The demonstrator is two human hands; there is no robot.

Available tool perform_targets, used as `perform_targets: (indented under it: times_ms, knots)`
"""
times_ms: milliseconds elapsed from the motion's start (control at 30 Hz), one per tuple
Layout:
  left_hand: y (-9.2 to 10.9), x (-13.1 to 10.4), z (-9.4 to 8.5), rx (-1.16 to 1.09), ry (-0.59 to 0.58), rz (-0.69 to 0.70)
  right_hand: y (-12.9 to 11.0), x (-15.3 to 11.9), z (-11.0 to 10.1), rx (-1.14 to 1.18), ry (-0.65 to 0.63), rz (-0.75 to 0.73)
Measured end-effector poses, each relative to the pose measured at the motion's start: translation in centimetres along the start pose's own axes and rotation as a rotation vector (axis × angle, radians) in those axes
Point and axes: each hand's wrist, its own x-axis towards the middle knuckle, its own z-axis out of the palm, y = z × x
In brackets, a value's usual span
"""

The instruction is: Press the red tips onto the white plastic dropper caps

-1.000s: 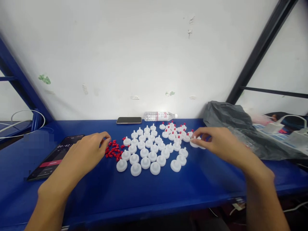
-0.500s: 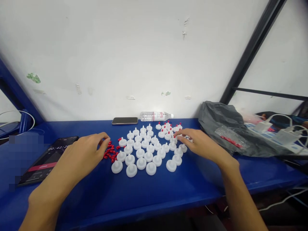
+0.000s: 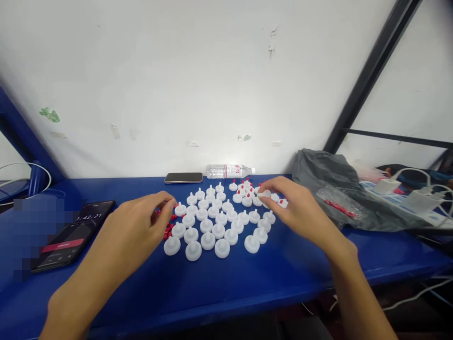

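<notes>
My left hand [image 3: 146, 224] is closed in a pinch over the pile of small red caps [image 3: 169, 230]; whatever sits between its fingertips is too small to make out. My right hand [image 3: 288, 200] pinches a white spouted lid [image 3: 264, 193], lifted among its neighbours on the right. Between the hands, many white spouted lids [image 3: 218, 230] stand on the blue table, round bases down and bare spouts up. Behind and left of my right fingertips is a group of lids with red caps on their spouts [image 3: 247, 200]. My right fingers partly hide that group.
A phone showing a running timer [image 3: 67, 236] lies at left. Another phone [image 3: 183, 178] and a clear bottle [image 3: 230, 171] lie along the wall. A grey plastic bag [image 3: 311, 179] on the right carries a clear bag of red pieces [image 3: 339, 208], with a power strip [image 3: 406, 200] beyond.
My right hand has moved slightly up and now has a white lid between its fingers, turned from upright. My left hand has shifted right and its fingertips have closed over the red caps.
</notes>
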Motion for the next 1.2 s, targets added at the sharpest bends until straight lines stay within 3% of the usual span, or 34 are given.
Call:
perform_targets:
  times_ms: [200, 333, 433, 567, 700, 933, 1200]
  knots:
    - [3.5, -1.5, 0.9, -0.221, -0.021, 0.158, -5.4, -0.9, 0.3, 0.169, -0.164, -0.109]
    - [4.9, -2.2, 1.8, -0.307, -0.121, 0.306, -8.1, -1.6, 0.4, 0.259, -0.228, -0.185]
    - [5.2, -2.4, 2.0, -0.352, -0.146, 0.401, -8.6, -2.0, 0.5, 0.296, -0.214, -0.193]
    - [5.3, -2.6, 1.6, -0.369, -0.102, 0.421, -8.2, -2.1, 0.8, 0.299, -0.133, -0.182]
    - [5.5, -2.6, 1.2, -0.403, -0.06, 0.447, -7.8, -1.5, 1.1, 0.302, -0.152, -0.325]
    - [6.2, -3.0, 1.2, -0.572, -0.01, 0.375, -7.6, -1.3, 0.3, 0.008, 0.022, -0.49]
    - [6.7, -3.3, 1.3, -0.839, -0.127, 0.13, -9.0, -1.6, 0.2, -0.186, 0.198, -0.561]
